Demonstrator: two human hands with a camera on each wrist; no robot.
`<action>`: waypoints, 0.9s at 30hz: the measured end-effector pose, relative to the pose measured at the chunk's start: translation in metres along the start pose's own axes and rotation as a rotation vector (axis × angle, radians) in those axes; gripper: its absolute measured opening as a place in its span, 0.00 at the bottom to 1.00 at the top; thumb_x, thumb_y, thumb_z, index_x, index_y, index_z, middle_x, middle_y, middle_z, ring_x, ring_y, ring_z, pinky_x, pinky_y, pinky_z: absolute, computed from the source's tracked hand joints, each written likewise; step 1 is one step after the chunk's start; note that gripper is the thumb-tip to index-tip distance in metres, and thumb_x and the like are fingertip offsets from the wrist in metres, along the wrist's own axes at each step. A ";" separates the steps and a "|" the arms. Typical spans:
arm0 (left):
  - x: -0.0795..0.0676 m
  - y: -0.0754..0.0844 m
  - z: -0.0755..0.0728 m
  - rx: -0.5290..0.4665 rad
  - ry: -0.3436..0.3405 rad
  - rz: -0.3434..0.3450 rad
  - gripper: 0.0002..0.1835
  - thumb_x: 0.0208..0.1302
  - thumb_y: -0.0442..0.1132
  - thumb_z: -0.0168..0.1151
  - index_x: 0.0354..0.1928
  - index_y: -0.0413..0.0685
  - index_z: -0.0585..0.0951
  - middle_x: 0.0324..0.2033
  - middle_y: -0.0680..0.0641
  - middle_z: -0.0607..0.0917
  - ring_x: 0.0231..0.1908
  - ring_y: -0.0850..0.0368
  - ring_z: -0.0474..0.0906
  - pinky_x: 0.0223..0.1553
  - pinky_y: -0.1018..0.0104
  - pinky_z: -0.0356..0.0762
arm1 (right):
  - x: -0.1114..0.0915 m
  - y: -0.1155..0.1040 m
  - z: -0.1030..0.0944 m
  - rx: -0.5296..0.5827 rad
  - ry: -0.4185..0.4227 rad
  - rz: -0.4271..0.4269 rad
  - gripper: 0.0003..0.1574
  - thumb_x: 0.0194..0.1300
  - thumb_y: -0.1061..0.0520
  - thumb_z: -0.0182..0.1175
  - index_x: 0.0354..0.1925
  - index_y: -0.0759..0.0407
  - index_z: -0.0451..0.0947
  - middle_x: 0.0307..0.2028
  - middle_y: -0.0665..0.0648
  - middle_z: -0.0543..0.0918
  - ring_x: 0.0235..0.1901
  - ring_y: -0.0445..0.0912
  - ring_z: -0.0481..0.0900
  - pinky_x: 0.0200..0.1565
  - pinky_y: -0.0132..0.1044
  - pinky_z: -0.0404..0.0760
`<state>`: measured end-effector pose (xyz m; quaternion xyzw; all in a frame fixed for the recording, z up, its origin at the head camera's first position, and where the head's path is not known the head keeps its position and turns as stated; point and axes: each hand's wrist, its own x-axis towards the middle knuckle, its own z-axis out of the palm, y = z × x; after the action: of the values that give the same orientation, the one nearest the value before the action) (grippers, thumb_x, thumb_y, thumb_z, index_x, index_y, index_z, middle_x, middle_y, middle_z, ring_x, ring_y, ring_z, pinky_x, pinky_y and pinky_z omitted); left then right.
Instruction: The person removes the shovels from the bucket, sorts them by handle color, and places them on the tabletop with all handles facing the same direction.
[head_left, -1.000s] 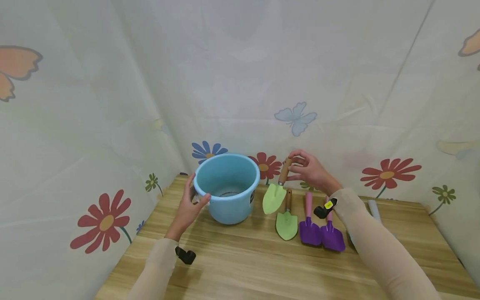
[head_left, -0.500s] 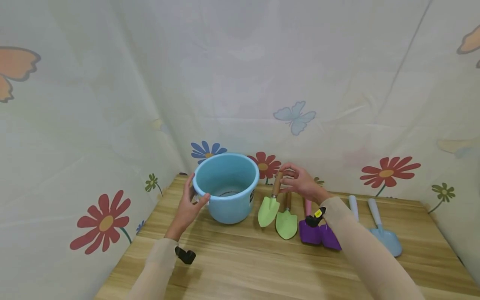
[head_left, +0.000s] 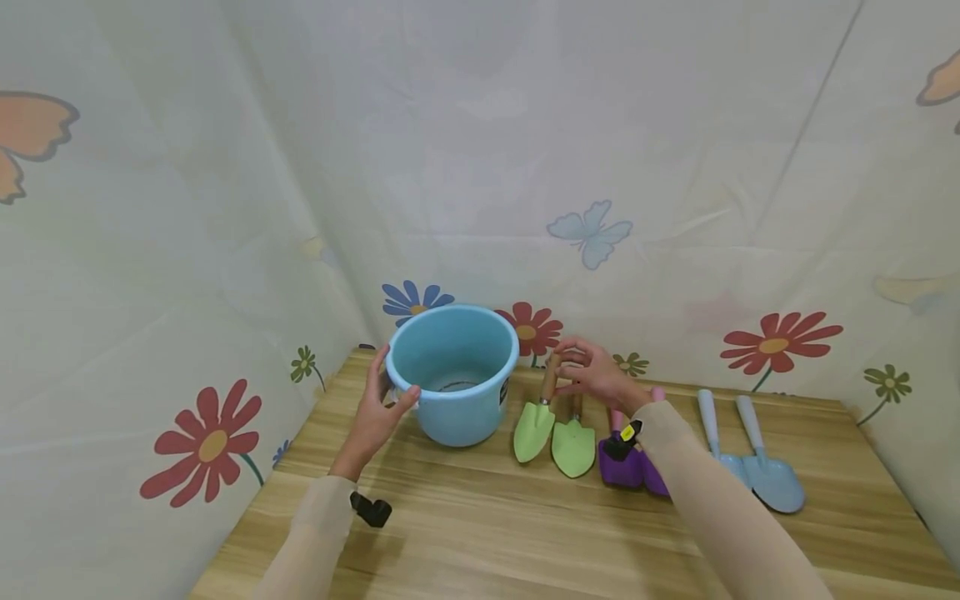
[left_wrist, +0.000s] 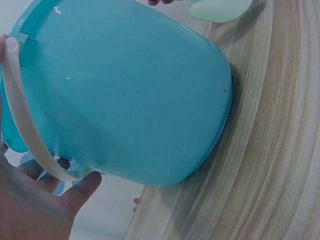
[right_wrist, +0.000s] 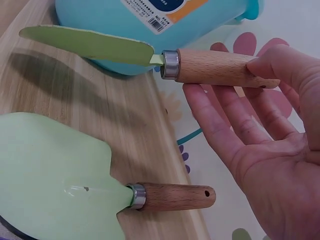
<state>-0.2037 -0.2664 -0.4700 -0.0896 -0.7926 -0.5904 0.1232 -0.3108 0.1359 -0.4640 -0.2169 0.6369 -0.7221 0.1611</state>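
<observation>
A light-blue bucket (head_left: 461,417) with a white carrying handle (left_wrist: 30,125) stands on the wooden table. My left hand (head_left: 375,421) grips its left side near the rim, beside the handle. My right hand (head_left: 596,372) pinches the wooden handle of a light-green trowel (head_left: 534,432) between thumb and fingers. The trowel hangs blade-down just right of the bucket. In the right wrist view its blade (right_wrist: 90,46) is above the table, casting a shadow. A second green trowel (head_left: 573,450) lies flat beside it, its handle partly behind my right hand in the head view.
Two purple shovels (head_left: 621,468) with pink handles lie to the right, partly covered by my right forearm. Two pale-blue shovels (head_left: 776,483) lie farther right. A flower-printed curtain (head_left: 480,167) hangs behind the wooden table (head_left: 480,533).
My right hand has lowered the green trowel and carried it slightly left. The pale-blue shovels have come out from behind my right arm. My left hand stays at the bucket.
</observation>
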 end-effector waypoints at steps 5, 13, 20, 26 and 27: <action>0.001 -0.001 0.000 -0.001 0.001 -0.002 0.48 0.70 0.51 0.66 0.81 0.78 0.46 0.78 0.40 0.59 0.75 0.39 0.57 0.63 0.28 0.64 | 0.000 0.003 0.000 -0.010 0.015 0.023 0.24 0.70 0.74 0.55 0.62 0.74 0.63 0.65 0.72 0.68 0.54 0.55 0.77 0.54 0.74 0.73; 0.001 -0.002 0.001 -0.002 0.001 -0.005 0.48 0.70 0.50 0.66 0.81 0.76 0.45 0.78 0.40 0.57 0.76 0.38 0.55 0.63 0.27 0.62 | 0.002 0.006 0.000 -0.016 0.025 0.031 0.26 0.71 0.73 0.56 0.63 0.75 0.61 0.66 0.76 0.67 0.54 0.54 0.78 0.55 0.74 0.72; 0.002 -0.002 0.000 -0.008 0.003 -0.004 0.49 0.70 0.50 0.66 0.81 0.74 0.46 0.78 0.41 0.57 0.76 0.39 0.55 0.64 0.28 0.63 | 0.003 0.010 0.002 -0.014 0.067 0.065 0.25 0.70 0.73 0.56 0.63 0.73 0.63 0.59 0.69 0.72 0.51 0.53 0.77 0.56 0.72 0.72; 0.002 -0.004 0.000 0.000 0.001 -0.003 0.49 0.70 0.51 0.66 0.82 0.72 0.45 0.78 0.41 0.58 0.76 0.39 0.55 0.63 0.28 0.64 | 0.004 0.016 0.003 0.019 0.110 0.116 0.21 0.70 0.74 0.56 0.59 0.68 0.69 0.55 0.64 0.75 0.51 0.54 0.78 0.57 0.71 0.72; 0.002 -0.004 0.000 0.002 0.000 -0.004 0.49 0.70 0.51 0.66 0.82 0.72 0.44 0.78 0.41 0.58 0.76 0.39 0.55 0.64 0.28 0.64 | 0.004 0.016 0.003 0.026 0.114 0.123 0.21 0.70 0.74 0.56 0.59 0.68 0.69 0.56 0.65 0.75 0.51 0.55 0.78 0.57 0.71 0.72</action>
<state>-0.2069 -0.2678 -0.4728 -0.0877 -0.7934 -0.5899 0.1220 -0.3137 0.1287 -0.4796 -0.1338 0.6478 -0.7302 0.1713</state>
